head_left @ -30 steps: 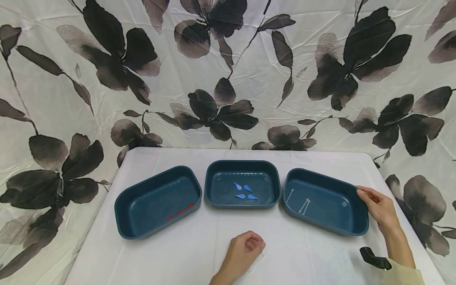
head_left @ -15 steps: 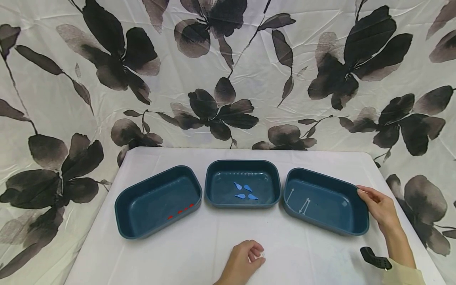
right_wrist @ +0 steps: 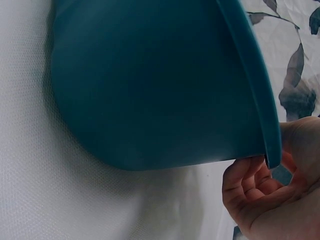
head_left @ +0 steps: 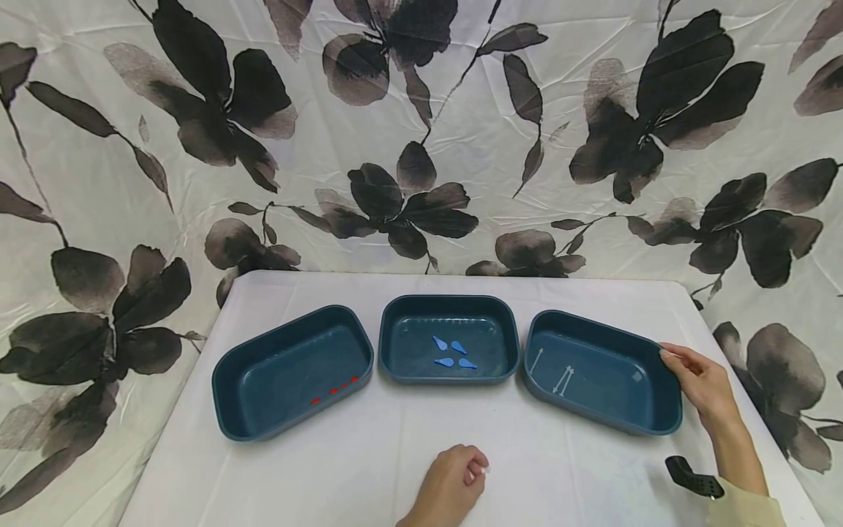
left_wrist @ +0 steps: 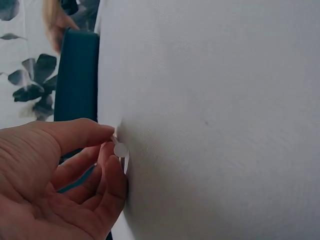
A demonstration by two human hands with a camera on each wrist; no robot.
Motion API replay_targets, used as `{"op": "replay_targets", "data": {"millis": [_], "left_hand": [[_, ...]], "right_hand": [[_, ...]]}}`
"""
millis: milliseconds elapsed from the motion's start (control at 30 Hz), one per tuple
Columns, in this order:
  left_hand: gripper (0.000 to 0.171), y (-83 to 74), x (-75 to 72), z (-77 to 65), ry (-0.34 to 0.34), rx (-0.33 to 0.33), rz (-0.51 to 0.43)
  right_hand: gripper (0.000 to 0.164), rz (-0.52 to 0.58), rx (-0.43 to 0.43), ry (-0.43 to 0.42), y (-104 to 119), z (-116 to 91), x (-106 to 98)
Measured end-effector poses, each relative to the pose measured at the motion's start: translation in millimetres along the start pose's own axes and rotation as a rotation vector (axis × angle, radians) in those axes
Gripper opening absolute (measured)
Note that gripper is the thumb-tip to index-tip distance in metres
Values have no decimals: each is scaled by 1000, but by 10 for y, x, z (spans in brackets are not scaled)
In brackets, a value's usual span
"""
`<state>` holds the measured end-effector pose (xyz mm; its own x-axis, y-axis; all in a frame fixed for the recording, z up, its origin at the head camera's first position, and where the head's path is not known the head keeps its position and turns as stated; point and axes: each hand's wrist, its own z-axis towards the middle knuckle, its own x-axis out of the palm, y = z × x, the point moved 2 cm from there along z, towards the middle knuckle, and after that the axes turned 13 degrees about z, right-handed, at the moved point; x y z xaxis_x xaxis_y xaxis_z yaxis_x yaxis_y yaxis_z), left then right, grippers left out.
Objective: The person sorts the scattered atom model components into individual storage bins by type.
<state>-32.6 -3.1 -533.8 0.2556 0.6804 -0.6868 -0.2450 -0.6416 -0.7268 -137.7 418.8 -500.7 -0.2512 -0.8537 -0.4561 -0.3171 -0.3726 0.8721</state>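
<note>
My left hand [head_left: 449, 483] is low over the front middle of the white table. In the left wrist view, its thumb and fingers pinch a small whitish piece with a round disc [left_wrist: 120, 150] and thin parts above and below; its exact kind is unclear. My right hand [head_left: 707, 388] grips the right end of the right blue tray [head_left: 596, 421]. In the right wrist view, the thumb is at the tray's rim [right_wrist: 272, 145] and the fingers curl beneath it. Thin pale sticks [head_left: 562, 380] with small ends lie in that tray, with a pale square patch [head_left: 636, 376] farther right.
The middle tray [head_left: 448, 380] holds several blue drop-shaped pieces [head_left: 444, 362]. At left, another tray [head_left: 227, 432] has red pieces [head_left: 333, 391] along its near wall. A black watch strap [head_left: 693, 477] is by the right sleeve [head_left: 744, 505]. Floral cloth [head_left: 408, 132] hangs behind the table.
My left hand has moved slightly toward me and to the right, and its fingers have closed on the small whitish piece. My right hand and the trays have stayed in place.
</note>
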Motion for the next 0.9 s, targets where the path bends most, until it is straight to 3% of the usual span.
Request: {"op": "replay_targets", "data": {"millis": [233, 900], "left_hand": [[13, -21, -10, 49, -6, 3, 35], [12, -144, -20, 251, -26, 44, -142]], "right_hand": [[63, -5, 8, -5, 6, 11, 0], [62, -5, 18, -4, -4, 17, 5]]}}
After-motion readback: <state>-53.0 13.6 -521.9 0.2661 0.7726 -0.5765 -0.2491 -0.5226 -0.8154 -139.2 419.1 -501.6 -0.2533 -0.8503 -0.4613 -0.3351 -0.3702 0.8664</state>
